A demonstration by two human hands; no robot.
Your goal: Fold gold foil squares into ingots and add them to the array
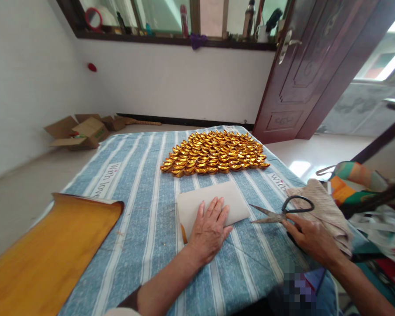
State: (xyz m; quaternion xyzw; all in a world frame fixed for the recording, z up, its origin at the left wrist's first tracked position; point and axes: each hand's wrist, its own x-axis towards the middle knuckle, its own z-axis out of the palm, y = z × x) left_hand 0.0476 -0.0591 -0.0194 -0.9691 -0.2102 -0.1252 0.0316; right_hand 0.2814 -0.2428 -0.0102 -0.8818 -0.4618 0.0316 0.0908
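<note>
My left hand (209,230) lies flat on a folded pale sheet of paper (191,208), fingers stretched out. A bit of orange shows at the sheet's lower left corner. In my right hand (311,237) is a pair of scissors (271,217) with black handles; the blades stand apart and point left, close to the sheet's right edge. Beyond the sheet, rows of shiny gold folded paper ingots (217,151) cover the far part of the table. A large golden-orange sheet (49,254) lies at the left, its far edge curled.
A blue and white striped cloth (138,219) covers the table. By my right hand lies a beige towel (332,215). An opened cardboard box (79,131) sits on the floor at the far left. A brown door (303,70) stands behind at the right.
</note>
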